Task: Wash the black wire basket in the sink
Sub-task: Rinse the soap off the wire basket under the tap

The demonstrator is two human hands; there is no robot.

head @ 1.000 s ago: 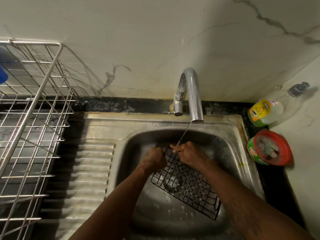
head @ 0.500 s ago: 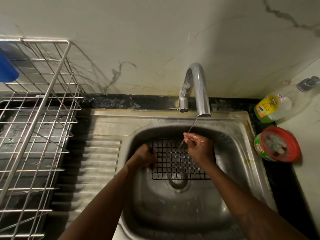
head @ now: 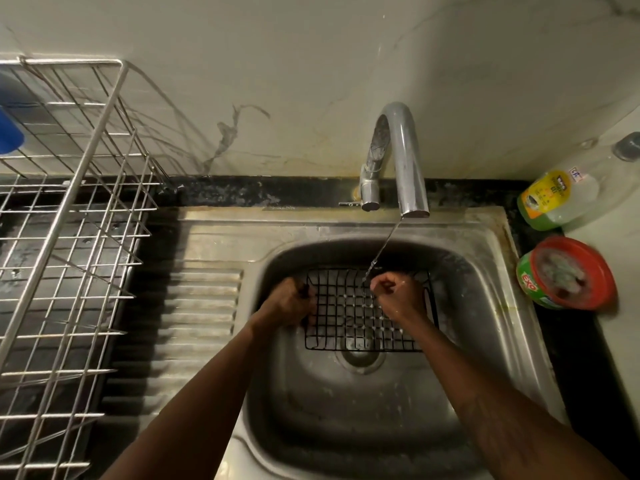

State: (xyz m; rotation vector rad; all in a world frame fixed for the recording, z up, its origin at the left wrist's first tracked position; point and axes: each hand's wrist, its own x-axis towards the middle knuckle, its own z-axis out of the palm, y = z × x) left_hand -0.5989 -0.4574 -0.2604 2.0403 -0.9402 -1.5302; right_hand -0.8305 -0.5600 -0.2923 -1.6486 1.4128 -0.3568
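Gripping the black wire basket (head: 349,317) by its left edge with my left hand (head: 289,303) so it sits steady in the sink (head: 485,306), I've got my right hand (head: 398,296) curled round its far wires where the trickle from the tap (head: 405,157) lands.

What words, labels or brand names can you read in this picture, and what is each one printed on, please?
"EXO": on the green side of the round red-rimmed tub.
Yellow label on the clear bottle: the print is too blurred to read.
Small white sticker on the same bottle: the marks are too small to read.
No other text shows.
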